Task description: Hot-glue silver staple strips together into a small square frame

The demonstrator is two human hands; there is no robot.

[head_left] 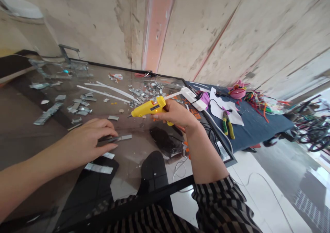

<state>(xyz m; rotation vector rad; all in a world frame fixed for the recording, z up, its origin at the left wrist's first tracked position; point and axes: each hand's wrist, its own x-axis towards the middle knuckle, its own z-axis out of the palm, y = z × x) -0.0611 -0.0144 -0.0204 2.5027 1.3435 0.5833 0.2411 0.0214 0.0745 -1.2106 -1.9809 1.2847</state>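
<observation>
My right hand (177, 114) is wrapped round the handle of a yellow hot glue gun (145, 109). Its nozzle points left and down, above the glass tabletop. My left hand (90, 136) rests low over the glass, fingers curled, with the thumb and fingertips closing on a thin silvery strip (125, 137). Part of that strip is hidden under the fingers. The nozzle is a short way above and right of it, not touching. Two more flat silvery strips, one a wide piece (98, 168), lie just below my left hand.
Loose silvery pieces (152, 90) and white sticks (110, 90) litter the glass table. A clear plastic assembly (64, 69) stands at the far left. To the right are a white power strip (193, 98), green-handled pliers (228, 124), pink items and cables. A stained wall runs behind.
</observation>
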